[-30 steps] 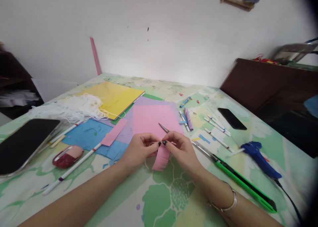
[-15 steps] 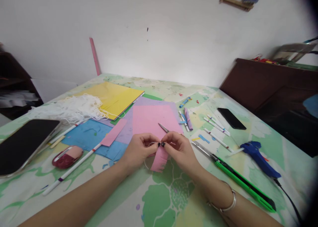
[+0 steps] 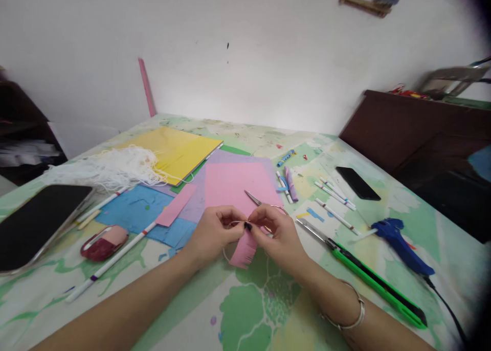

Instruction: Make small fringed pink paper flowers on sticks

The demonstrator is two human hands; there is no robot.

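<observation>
Fingers (image 3: 235, 233) of the left hand (image 3: 213, 236) and right hand (image 3: 283, 236) pinch a fringed pink strip (image 3: 244, 252), its top end hidden, above the table (image 3: 192, 310), near edge cut off, with partly covered scissors (image 3: 252, 197) toward the far edge.

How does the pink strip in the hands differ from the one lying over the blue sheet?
The fringed strip has cuts along one edge; the plain strip looks uncut. The fringed strip hangs from the left hand and right hand; the plain strip lies over the blue sheet. Both are pink.
</observation>
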